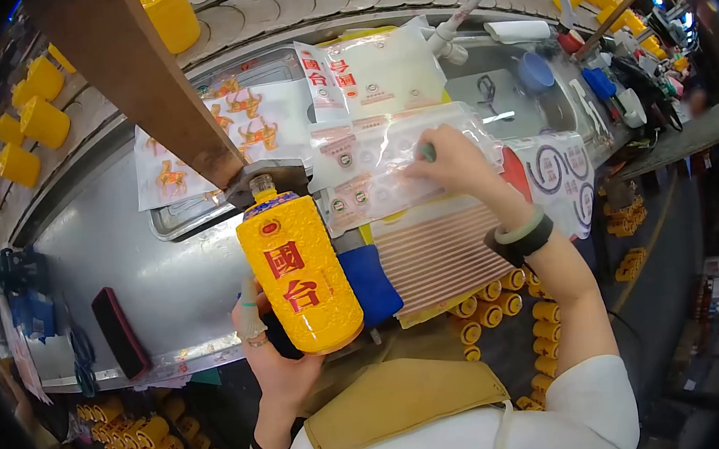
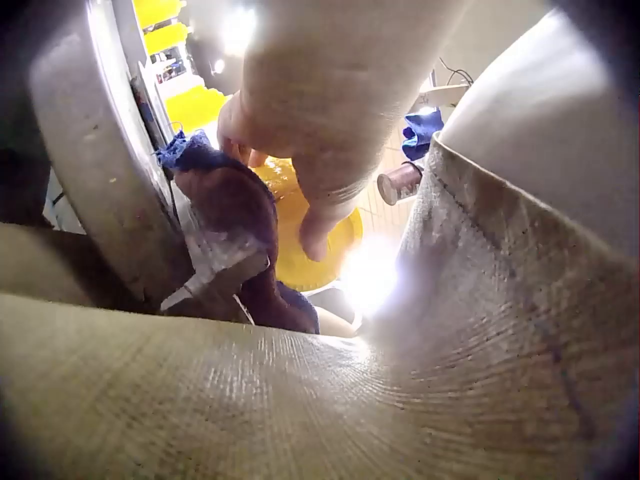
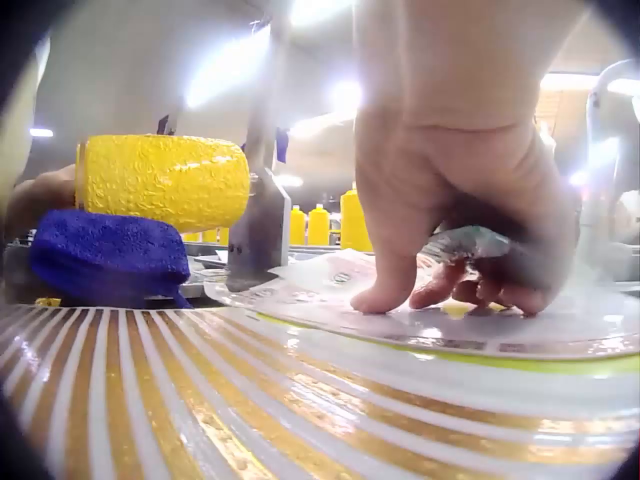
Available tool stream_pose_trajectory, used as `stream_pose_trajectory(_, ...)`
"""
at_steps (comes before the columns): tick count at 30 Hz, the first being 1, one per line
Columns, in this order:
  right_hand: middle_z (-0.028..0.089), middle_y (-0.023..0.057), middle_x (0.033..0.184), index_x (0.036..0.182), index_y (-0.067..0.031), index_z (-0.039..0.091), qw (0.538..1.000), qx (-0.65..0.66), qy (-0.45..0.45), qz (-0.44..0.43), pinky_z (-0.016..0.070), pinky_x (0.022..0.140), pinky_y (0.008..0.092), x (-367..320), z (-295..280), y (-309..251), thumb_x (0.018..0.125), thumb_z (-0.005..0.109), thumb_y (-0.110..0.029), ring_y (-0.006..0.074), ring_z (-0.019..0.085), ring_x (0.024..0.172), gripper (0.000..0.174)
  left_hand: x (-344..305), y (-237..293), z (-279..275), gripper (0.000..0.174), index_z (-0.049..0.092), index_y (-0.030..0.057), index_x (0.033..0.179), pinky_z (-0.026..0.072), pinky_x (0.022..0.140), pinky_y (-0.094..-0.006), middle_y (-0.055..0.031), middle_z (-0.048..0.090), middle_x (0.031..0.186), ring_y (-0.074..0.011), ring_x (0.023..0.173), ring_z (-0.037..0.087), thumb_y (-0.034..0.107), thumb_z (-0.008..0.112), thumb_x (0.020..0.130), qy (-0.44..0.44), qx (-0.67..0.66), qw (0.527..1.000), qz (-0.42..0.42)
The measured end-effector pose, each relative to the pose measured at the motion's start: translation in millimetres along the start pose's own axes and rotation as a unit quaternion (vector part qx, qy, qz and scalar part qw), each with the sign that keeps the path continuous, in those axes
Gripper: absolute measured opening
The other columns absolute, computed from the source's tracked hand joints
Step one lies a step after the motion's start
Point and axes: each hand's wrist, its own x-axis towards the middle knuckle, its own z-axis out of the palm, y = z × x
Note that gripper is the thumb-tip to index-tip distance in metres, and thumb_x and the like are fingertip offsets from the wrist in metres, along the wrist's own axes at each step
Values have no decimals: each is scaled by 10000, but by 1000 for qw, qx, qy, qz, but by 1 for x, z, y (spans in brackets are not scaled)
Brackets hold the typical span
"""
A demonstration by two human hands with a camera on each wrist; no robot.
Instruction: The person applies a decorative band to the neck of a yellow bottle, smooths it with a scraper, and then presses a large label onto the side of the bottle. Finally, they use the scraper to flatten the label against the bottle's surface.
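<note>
Clasped from below in the left hand (image 1: 272,354), fingers wrapped round its base, a yellow bottle (image 1: 299,269) with red characters stood upright at the near edge of a steel worktop (image 1: 148,271). Far left of the bottle, yellow canisters (image 1: 30,126) lined a curved conveyor (image 1: 304,5) that swept round behind the bench. Nearer on the bottle's left, a black block (image 1: 119,330) lay on bare steel. Below it, small yellow tubes (image 1: 151,444) filled the floor space. Above the bottle's neck sat a metal bracket (image 1: 273,179) on a slanting brown beam (image 1: 138,81). Just right of the bottle, touching it, lay a blue pad (image 1: 371,284), then a gold-striped sheet (image 1: 441,260). Up and right of the bottle, the right hand (image 1: 455,163) bent over a clear sticker sheet (image 1: 364,185), thumb planted and fingertips pinching its film. Right of that, the crowded, brightly lit workshop ran on.
</note>
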Motion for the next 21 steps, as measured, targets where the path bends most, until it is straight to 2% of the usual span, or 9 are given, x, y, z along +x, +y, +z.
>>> stream_pose_trajectory(3, 674, 183, 948, 900, -23, 694, 999, -4, -12, 45, 523, 808, 396, 9, -31, 19, 717, 883, -392, 322, 654, 896, 453, 0, 1, 0, 1118, 326, 21, 1578, 448, 1055, -358, -104, 512, 1294, -211, 1189, 564, 187, 959, 672, -3, 9, 1000, 2)
stream_pose_trajectory(5, 701, 242, 1084, 1066, 31, 694, 988, 52, -39, 138, 547, 883, 414, 13, -51, 37, 655, 890, -426, 349, 689, 993, 645, 0, 1, 0, 1122, 322, 18, 1581, 447, 1052, -355, -105, 513, 1290, -212, 1184, 566, 190, 960, 674, -3, 5, 1000, -1)
stream_pose_trajectory(6, 701, 242, 1084, 1066, 31, 694, 988, 51, -39, 138, 547, 883, 414, 16, -54, 52, 655, 890, -426, 349, 689, 993, 645, 0, 2, 0, 1124, 321, 16, 1582, 446, 1051, -354, -107, 517, 1289, -213, 1184, 566, 191, 960, 674, -1, 9, 1000, 1)
stream_pose_trajectory(9, 723, 245, 1072, 1120, 69, 696, 989, 1, 43, 143, 570, 814, 401, 23, -60, 94, 636, 899, -420, 326, 721, 918, 718, -2, -2, 1, 1116, 334, 15, 1565, 465, 1029, -375, -127, 513, 1309, -245, 1178, 584, 199, 968, 665, 2, 8, 1000, 6)
stream_pose_trajectory(11, 738, 178, 999, 1089, 44, 731, 982, 30, 1, 187, 547, 823, 378, 28, -70, 106, 649, 914, -432, 277, 706, 898, 673, -2, -2, 1, 1105, 348, 17, 1547, 483, 1008, -396, -145, 505, 1331, -276, 1172, 601, 204, 976, 657, 5, 4, 1000, 8)
stream_pose_trajectory(12, 736, 140, 916, 1062, 54, 744, 978, 50, -66, 190, 549, 769, 366, 31, -78, 107, 669, 904, -453, 260, 699, 818, 662, -1, 0, 1, 1104, 349, 16, 1548, 481, 1008, -396, -145, 510, 1324, -277, 1171, 600, 206, 975, 658, 4, 11, 1000, 9)
stream_pose_trajectory(16, 705, 98, 813, 960, 44, 754, 963, 39, -144, 225, 529, 658, 341, 38, -83, 108, 694, 892, -497, 217, 664, 711, 618, 0, -1, 0, 1092, 351, 12, 1549, 470, 1013, -398, -144, 523, 1298, -280, 1165, 595, 201, 966, 665, -3, 7, 1000, 9)
stream_pose_trajectory(18, 676, 79, 781, 899, 26, 746, 937, -5, -213, 278, 475, 549, 321, 45, -87, 114, 728, 869, -526, 175, 616, 640, 590, 0, 0, 0, 1088, 351, 10, 1549, 466, 1016, -401, -145, 525, 1293, -282, 1164, 593, 195, 962, 668, -1, 8, 1000, 9)
stream_pose_trajectory(21, 653, 64, 733, 845, 2, 739, 951, 45, -175, 250, 430, 486, 318, 45, -87, 134, 750, 849, -533, 155, 578, 585, 554, 0, 0, 0, 1083, 351, 7, 1550, 461, 1022, -406, -145, 527, 1290, -283, 1162, 590, 184, 956, 668, 4, 8, 1000, 14)
